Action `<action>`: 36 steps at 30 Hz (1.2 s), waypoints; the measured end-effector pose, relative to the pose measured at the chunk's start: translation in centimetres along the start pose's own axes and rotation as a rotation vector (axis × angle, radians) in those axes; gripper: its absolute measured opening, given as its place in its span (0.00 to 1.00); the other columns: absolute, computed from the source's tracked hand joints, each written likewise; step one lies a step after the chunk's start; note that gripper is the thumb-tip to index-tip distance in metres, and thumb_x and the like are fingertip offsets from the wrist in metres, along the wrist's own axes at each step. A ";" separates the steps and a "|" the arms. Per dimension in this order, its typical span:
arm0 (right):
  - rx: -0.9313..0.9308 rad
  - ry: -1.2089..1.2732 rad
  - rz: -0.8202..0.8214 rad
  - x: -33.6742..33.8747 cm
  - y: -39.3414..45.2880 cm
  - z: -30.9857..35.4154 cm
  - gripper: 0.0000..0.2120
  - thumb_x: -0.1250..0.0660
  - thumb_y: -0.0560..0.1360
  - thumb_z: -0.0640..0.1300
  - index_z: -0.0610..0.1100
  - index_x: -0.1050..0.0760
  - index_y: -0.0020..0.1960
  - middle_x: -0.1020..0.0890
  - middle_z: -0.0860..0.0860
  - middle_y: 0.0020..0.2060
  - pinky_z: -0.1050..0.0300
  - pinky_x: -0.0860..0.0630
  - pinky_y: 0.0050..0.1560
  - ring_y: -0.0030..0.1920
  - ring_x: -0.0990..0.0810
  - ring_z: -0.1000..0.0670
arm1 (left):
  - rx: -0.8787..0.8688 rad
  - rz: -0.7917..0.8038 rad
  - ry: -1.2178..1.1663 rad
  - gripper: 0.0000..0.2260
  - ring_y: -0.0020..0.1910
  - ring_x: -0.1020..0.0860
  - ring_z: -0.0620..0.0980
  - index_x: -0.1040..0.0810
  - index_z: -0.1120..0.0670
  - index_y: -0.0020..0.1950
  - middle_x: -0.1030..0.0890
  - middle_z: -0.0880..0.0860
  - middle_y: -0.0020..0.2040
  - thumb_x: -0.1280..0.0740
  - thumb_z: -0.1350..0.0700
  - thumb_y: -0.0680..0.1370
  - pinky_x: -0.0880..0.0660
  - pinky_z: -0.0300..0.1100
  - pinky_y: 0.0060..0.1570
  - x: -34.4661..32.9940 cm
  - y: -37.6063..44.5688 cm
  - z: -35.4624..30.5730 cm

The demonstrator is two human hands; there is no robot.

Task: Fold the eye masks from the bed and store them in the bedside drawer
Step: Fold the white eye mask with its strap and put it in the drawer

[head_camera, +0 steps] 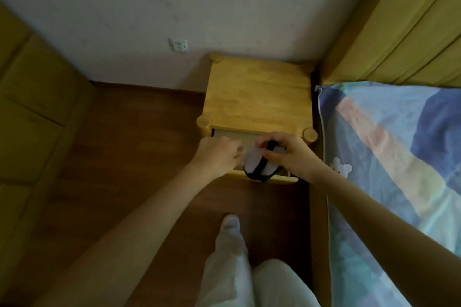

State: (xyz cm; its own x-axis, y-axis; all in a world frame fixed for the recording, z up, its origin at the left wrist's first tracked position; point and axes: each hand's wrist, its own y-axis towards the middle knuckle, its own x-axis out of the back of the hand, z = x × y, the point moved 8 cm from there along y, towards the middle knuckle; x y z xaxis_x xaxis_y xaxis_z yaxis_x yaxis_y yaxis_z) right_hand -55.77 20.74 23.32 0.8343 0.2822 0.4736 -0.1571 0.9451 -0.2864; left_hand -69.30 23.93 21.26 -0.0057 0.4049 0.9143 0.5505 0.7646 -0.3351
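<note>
A folded white eye mask [253,158] with a black strap and black edging hangs over the open drawer [287,178] of the wooden bedside table [257,97]. My right hand [289,154] pinches the mask by its strap, fingers curled round it. My left hand [217,154] is just left of the mask above the drawer, its fingers loosely bent, and I cannot tell whether they touch the mask. The drawer's inside is mostly hidden by both hands.
The bed [399,157] with a colourful patterned cover lies close on the right, its headboard [399,32] against the wall. A wooden cabinet [30,107] stands at the left. My legs [234,269] stand on the brown floor in front of the drawer. A wall socket [178,45] sits behind.
</note>
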 end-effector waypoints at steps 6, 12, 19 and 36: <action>-0.133 0.061 0.054 -2.8 8.6 -9.8 0.10 0.34 0.75 0.36 0.46 0.21 0.55 0.19 0.53 0.52 0.59 0.26 0.56 0.55 0.22 0.58 | 0.136 0.172 -0.444 0.19 0.44 0.21 0.50 0.26 0.49 0.59 0.19 0.49 0.48 0.47 0.39 0.80 0.25 0.46 0.39 -9.5 9.3 3.0; -0.184 0.020 0.058 -9.8 15.1 -23.2 0.17 0.31 0.72 0.33 0.42 0.26 0.60 0.24 0.49 0.57 0.63 0.28 0.59 0.60 0.26 0.51 | 0.341 0.214 -0.674 0.11 0.45 0.25 0.53 0.24 0.55 0.60 0.20 0.56 0.50 0.39 0.52 0.81 0.31 0.43 0.37 -22.6 16.9 9.2; -0.185 0.003 0.063 -15.5 20.3 -31.3 0.15 0.33 0.70 0.28 0.38 0.24 0.55 0.35 0.51 0.63 0.79 0.39 0.57 0.65 0.35 0.54 | 0.411 0.041 -0.389 0.09 0.52 0.22 0.54 0.24 0.50 0.57 0.19 0.52 0.54 0.39 0.50 0.81 0.31 0.44 0.40 -29.2 23.8 13.3; -0.386 -0.247 0.329 -17.9 19.8 -41.5 0.25 0.38 0.78 0.45 0.46 0.38 0.74 0.36 0.47 0.74 0.52 0.36 0.68 0.72 0.35 0.45 | 0.211 0.306 -0.283 0.18 0.58 0.23 0.58 0.34 0.53 0.69 0.23 0.58 0.61 0.41 0.58 0.80 0.24 0.52 0.54 -39.6 27.5 9.8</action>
State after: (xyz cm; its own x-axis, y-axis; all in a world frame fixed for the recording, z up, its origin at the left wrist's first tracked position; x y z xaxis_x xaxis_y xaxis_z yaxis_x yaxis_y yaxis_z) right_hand -51.93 27.60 -25.37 0.6179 0.6262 0.4754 -0.1448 0.6849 -0.7141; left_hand -62.08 33.82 -26.41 -0.1132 0.7264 0.6779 0.3803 0.6620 -0.6458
